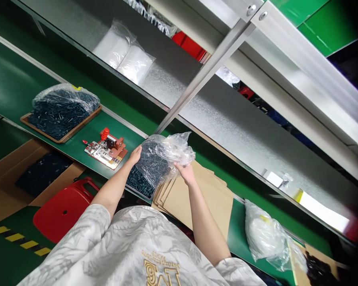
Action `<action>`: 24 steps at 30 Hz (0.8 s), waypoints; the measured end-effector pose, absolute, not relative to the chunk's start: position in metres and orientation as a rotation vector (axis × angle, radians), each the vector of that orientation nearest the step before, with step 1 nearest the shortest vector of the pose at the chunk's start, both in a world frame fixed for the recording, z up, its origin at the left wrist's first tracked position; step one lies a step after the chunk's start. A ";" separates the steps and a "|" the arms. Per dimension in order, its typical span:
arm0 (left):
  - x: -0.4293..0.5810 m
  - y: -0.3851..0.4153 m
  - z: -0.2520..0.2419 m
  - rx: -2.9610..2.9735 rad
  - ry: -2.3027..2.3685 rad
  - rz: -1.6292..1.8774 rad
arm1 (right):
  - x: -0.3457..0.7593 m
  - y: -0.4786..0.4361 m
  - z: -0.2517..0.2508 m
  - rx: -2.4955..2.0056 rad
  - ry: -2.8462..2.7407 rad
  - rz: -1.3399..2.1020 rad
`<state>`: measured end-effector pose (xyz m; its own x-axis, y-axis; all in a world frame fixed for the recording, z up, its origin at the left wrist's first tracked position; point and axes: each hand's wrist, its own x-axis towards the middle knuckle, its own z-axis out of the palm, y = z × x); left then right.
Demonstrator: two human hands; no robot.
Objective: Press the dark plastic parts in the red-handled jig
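A clear plastic bag (pixel 164 153) full of small dark parts lies over a tray (pixel 140 192) of the same dark pieces on the green bench. My left hand (pixel 135 154) grips the bag's left side, its fingers partly hidden. On the right, my right hand (pixel 185 172) is closed on the bag's gathered plastic. Left of the bag stands a small metal fixture (pixel 106 149) with a red-handled clamp. Beneath and to the right of my right hand is a stack of brown cardboard sheets (pixel 205 190).
Farther left, a wooden tray (pixel 64 139) holds another bag of dark parts. A red stool (pixel 64 212) and an open carton (pixel 6 171) stand below the bench. A metal shelf post (pixel 203 75) rises behind the bag. A white-filled bag (pixel 261 230) lies right.
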<state>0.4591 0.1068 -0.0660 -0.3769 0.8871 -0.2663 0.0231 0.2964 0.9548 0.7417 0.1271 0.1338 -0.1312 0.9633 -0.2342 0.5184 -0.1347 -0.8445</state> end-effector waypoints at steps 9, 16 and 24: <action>0.461 0.098 -0.062 0.942 1.703 1.092 | 0.754 0.110 0.105 -1.658 -1.522 1.340; 0.462 0.094 -0.058 0.972 1.731 1.072 | 0.747 0.106 0.107 -1.618 -1.487 1.369; 0.460 0.085 -0.062 0.917 1.799 1.067 | 0.742 0.111 0.119 -1.580 -1.527 1.322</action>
<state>0.4603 0.0848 -0.0618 -0.3871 0.8766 -0.2859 0.1695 0.3725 0.9124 0.7420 0.1114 0.1192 -0.1405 0.9556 -0.2591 0.3934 -0.1863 -0.9003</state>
